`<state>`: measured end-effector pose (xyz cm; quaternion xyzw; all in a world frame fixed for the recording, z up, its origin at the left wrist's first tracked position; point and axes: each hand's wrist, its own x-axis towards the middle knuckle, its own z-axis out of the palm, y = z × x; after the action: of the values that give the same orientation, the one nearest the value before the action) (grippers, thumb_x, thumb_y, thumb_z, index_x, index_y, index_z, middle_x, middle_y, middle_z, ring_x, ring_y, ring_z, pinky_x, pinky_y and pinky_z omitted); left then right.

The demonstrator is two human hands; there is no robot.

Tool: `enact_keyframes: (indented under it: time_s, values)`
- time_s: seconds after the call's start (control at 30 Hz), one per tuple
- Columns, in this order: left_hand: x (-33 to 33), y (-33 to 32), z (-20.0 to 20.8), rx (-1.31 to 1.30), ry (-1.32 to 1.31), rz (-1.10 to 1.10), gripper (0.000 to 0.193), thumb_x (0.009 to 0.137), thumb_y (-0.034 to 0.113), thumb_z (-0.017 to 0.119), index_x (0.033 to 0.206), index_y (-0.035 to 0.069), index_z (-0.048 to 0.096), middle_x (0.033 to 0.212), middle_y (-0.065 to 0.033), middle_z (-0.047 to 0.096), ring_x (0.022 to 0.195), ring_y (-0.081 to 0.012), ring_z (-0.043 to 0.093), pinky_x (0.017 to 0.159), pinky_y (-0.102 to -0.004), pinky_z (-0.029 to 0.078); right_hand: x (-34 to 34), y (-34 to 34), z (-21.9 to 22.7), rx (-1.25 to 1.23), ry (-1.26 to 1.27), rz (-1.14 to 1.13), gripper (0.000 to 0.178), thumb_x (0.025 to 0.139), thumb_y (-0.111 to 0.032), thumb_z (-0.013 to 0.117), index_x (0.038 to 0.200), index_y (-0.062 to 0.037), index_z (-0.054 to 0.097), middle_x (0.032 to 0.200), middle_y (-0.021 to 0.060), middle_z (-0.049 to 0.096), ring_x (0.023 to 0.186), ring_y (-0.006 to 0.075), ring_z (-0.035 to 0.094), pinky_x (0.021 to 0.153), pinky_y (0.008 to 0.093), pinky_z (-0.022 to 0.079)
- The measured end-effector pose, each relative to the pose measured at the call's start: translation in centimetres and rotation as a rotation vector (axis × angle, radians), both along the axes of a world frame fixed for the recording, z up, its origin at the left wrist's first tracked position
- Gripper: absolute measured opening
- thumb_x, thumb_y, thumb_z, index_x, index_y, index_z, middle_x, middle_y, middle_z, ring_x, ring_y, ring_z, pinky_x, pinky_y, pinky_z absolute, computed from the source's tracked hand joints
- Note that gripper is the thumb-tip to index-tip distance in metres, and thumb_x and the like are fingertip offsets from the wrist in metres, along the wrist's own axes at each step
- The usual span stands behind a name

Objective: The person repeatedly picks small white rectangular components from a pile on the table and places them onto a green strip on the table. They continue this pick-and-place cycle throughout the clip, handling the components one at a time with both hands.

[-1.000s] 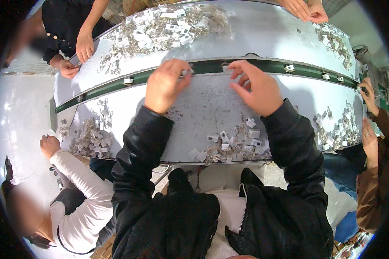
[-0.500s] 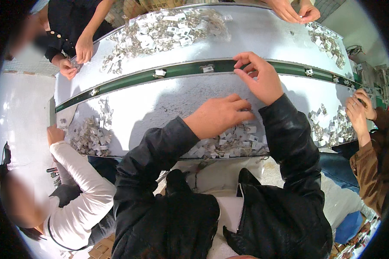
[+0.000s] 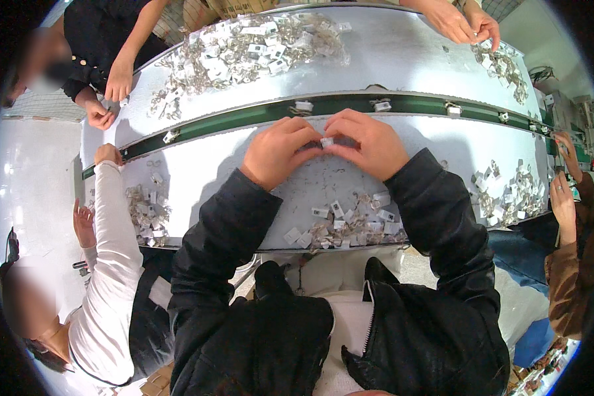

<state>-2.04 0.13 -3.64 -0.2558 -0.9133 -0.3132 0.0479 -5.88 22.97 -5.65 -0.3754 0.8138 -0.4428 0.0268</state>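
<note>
Fingertips (image 3: pixel 311 154) of a worker's left hand (image 3: pixel 276 152) and right hand (image 3: pixel 371 146) meet around a small white block (image 3: pixel 327 142), thumbs below and forefingers above, over a white table (image 3: pixel 208 171). Both grips pinch the block closely, though exactly which pads bear on it is too small to tell. Just beyond runs a green belt (image 3: pixel 343 103) carrying similar pieces, spaced well apart; nearer the worker's body lies a loose pile (image 3: pixel 350 228) of white blocks and what look like metal fittings. The block (barely wider than a fingertip) is probably light, stiff and smooth, best taken by its opposite flat sides with thumb and forefinger; too hard a squeeze could make it slip. At left, a white-sleeved co-worker's hand (image 3: pixel 109 154) rests beside the belt.
</note>
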Motion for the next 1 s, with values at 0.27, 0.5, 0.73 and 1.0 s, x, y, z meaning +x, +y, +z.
enact_keyframes:
  time_s: [0.27,0.5,0.73,1.0]
  values:
    - [0.4,0.1,-0.3,0.120,-0.031,-0.030,0.012,0.085,0.011,0.077,0.095,0.007,0.073,0.092,-0.0086,0.067,0.086,-0.0278,0.068,0.074,-0.0358,0.055,-0.6,1.1,1.1,0.015,-0.309,-0.089,0.020,0.089,-0.013,0.077,0.106,-0.0058,0.069,0.096,0.0030,0.067,0.082,0.0128,0.065,0.068,0.0264,0.052]
    - [0.8,0.6,0.8,0.339,-0.162,0.155,0.011,0.087,0.010,0.079,0.095,0.006,0.074,0.089,-0.0071,0.069,0.074,-0.0216,0.069,0.066,-0.0299,0.055,-0.6,1.0,1.2,-0.021,-0.343,-0.106,0.022,0.089,-0.011,0.077,0.109,-0.0059,0.069,0.095,0.0036,0.068,0.087,0.0129,0.066,0.072,0.0264,0.055]
    - [0.6,1.1,-0.2,0.302,-0.399,0.109,0.013,0.087,0.006,0.079,0.098,0.004,0.074,0.092,-0.0048,0.070,0.083,-0.0139,0.070,0.073,-0.0274,0.057,-0.5,1.2,1.6,0.016,-0.227,-0.089,0.020,0.085,-0.010,0.079,0.102,-0.0045,0.069,0.098,0.0056,0.071,0.090,0.0147,0.069,0.077,0.0293,0.056]
    - [0.4,1.7,-1.5,0.094,-0.061,0.059,0.023,0.086,0.017,0.078,0.103,0.011,0.063,0.090,-0.0047,0.062,0.085,-0.0236,0.066,0.068,-0.0330,0.055,-0.7,1.9,1.6,0.015,-0.461,0.022,0.024,0.081,-0.014,0.080,0.100,-0.0047,0.068,0.102,0.0071,0.070,0.090,0.0240,0.069,0.079,0.0360,0.056]
